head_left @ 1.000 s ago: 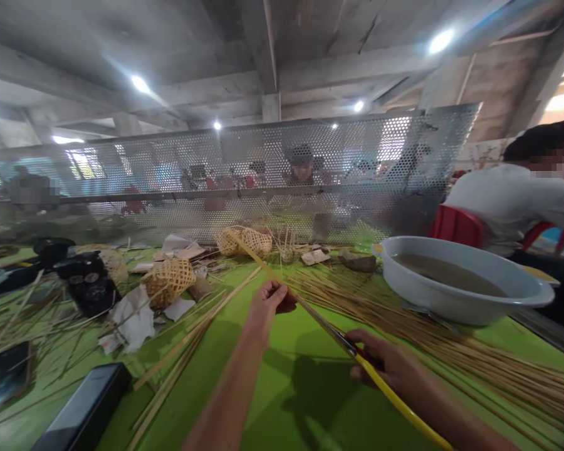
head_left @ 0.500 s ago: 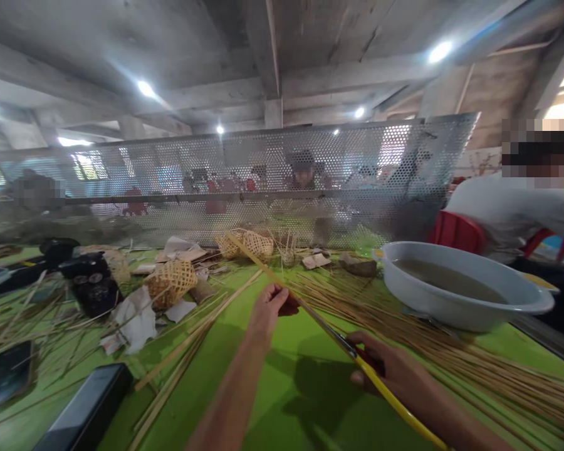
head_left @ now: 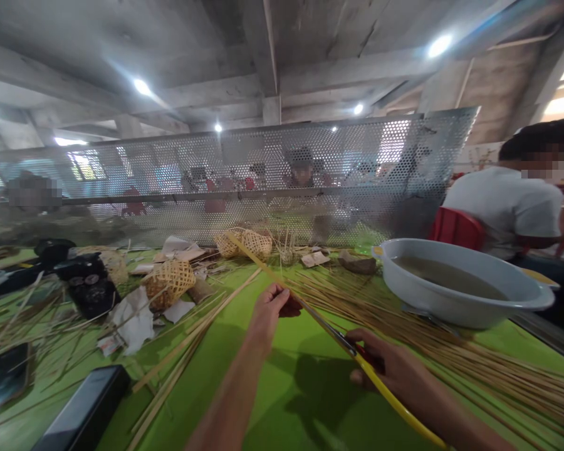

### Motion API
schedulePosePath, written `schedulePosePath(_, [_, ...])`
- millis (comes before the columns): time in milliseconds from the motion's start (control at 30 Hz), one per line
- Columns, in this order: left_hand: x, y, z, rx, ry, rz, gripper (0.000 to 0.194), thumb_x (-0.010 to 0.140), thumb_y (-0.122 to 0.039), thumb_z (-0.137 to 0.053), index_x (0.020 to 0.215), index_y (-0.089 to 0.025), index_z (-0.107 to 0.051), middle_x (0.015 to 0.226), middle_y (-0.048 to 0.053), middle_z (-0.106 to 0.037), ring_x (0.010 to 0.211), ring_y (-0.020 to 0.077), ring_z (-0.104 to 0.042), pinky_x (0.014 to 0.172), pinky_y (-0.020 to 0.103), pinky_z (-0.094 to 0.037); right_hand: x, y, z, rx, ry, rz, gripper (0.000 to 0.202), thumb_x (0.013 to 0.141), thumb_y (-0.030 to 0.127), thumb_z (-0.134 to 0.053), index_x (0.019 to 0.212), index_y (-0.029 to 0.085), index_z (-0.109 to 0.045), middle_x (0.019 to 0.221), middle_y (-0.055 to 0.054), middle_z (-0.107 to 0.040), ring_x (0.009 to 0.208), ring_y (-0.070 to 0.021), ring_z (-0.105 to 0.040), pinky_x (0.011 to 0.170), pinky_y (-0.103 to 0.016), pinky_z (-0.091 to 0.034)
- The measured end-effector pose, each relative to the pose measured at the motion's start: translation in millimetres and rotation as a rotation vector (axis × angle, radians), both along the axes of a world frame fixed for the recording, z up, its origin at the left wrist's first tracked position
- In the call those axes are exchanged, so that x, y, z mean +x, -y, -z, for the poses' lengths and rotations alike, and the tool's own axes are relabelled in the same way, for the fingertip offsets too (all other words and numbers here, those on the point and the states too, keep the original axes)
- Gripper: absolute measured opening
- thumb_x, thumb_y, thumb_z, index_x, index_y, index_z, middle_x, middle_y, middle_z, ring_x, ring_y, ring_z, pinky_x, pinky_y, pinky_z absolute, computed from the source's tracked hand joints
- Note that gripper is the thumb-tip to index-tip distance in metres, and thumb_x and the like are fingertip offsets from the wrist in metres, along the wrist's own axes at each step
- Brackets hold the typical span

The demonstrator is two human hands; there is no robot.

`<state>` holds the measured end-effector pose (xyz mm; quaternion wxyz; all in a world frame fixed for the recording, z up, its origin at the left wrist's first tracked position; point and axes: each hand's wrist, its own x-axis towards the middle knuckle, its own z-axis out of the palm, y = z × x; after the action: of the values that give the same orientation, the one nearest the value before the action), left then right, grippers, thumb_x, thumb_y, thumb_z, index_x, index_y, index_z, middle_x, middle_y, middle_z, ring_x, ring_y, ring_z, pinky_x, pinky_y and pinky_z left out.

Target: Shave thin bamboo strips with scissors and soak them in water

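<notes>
My left hand [head_left: 273, 304] is closed in a pinch on a flat bamboo strip [head_left: 250, 252], which points up and away over the green table. Yellow-handled scissors [head_left: 389, 396] are in my right hand [head_left: 395, 363], its fingers curled at the handle. Their narrow metal blades point toward my left hand, in line with the strip; whether they touch its near end I cannot tell. To the right of my hands lies a spread bundle of thin bamboo strips [head_left: 432, 338]. A few wider strips [head_left: 183, 360] lie left of my left forearm.
A pale basin [head_left: 451, 307] of cloudy water stands at the right. Small woven baskets [head_left: 169, 282], crumpled paper [head_left: 136, 319], a black cup [head_left: 87, 285], a phone [head_left: 4, 376] and a dark box [head_left: 84, 407] sit left. Behind rises a perforated metal screen [head_left: 263, 207]; a person [head_left: 502, 200] sits right.
My hands, the strip and the scissors keep nearly the same place. The view has shifted slightly. At the right, the seated person's head and body have changed posture.
</notes>
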<state>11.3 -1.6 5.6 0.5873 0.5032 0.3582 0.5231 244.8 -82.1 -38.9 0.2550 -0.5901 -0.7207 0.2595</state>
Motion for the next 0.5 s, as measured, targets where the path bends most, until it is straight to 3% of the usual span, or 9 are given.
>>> schedulePosePath(167, [1, -1, 1.4, -0.015, 0.016, 0.006, 0.022, 0.077, -0.037, -0.067, 0.075, -0.017, -0.059, 0.071, 0.005, -0.07, 0.062, 0.0142, -0.064, 0.067, 0.028, -0.053, 3, -6, 9.5, -0.006, -0.038, -0.015, 0.04, 0.075, 0.05, -0.064, 0.108, 0.026, -0.061, 0.06, 0.005, -0.05, 0.057, -0.0145, -0.042, 0.054, -0.024, -0.029])
schedulePosePath(333, [-3, -3, 2.2, -0.023, -0.005, -0.006, 0.026, 0.078, -0.042, -0.067, 0.076, -0.016, -0.061, 0.073, 0.004, -0.069, 0.063, 0.0133, -0.063, 0.067, 0.027, -0.052, -1, -3, 4.2, -0.038, -0.143, -0.04, 0.043, 0.074, 0.052, -0.064, 0.106, 0.023, -0.06, 0.06, 0.006, -0.045, 0.058, -0.0137, -0.039, 0.054, -0.024, -0.028])
schedulePosePath(500, [-12, -11, 1.8, 0.016, 0.036, -0.126, 0.03, 0.075, -0.045, -0.07, 0.08, -0.017, -0.062, 0.074, 0.002, -0.067, 0.063, 0.0129, -0.063, 0.064, 0.027, -0.052, -1, -3, 1.7, -0.088, -0.224, -0.109, 0.044, 0.074, 0.052, -0.064, 0.105, 0.021, -0.058, 0.061, 0.007, -0.042, 0.057, -0.0122, -0.036, 0.053, -0.024, -0.026])
